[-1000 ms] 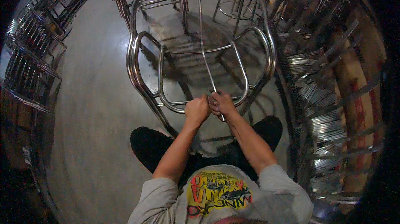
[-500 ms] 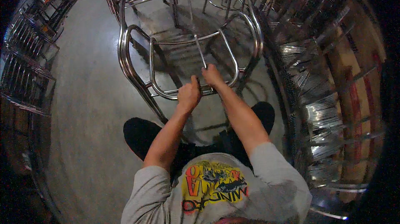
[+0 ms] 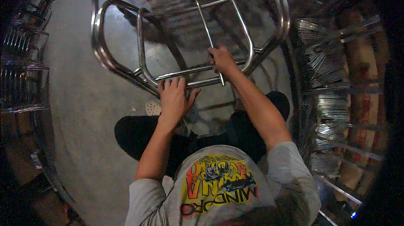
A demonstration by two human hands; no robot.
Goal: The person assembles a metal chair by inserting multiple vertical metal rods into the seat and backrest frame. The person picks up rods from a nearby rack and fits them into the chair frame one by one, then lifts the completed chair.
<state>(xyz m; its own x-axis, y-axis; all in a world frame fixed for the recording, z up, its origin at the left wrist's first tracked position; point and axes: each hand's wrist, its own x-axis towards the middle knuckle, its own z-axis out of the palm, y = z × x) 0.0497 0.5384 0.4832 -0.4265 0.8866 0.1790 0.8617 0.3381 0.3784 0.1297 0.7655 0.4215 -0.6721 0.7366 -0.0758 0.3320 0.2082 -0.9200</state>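
Note:
In front of my knees is a shiny tubular metal chair frame (image 3: 141,43), with curved arms and an inner loop of bent tube. My left hand (image 3: 171,99) rests on the loop's near bar, fingers spread over the tube and thumb held apart. To its right, my right hand (image 3: 224,61) is wrapped round a long thin metal rod (image 3: 202,18). The rod runs from beyond the frame's rear bar, through my fist. Its lower end sticks out below my hand, by the near bar. What the rod's far end meets is out of view.
Stacked metal frames (image 3: 19,74) stand along the left. At the right, a rack holds bundles of shiny metal tubes (image 3: 332,106), with brown cardboard (image 3: 364,87) behind. Between my left hand and leg shows a pale perforated shoe (image 3: 153,108). The floor (image 3: 84,142) is grey concrete.
My left hand has moved left along the near bar, its fingers now spread. My right hand grips higher, with more rod showing below it. The chair frame appears larger and nearer.

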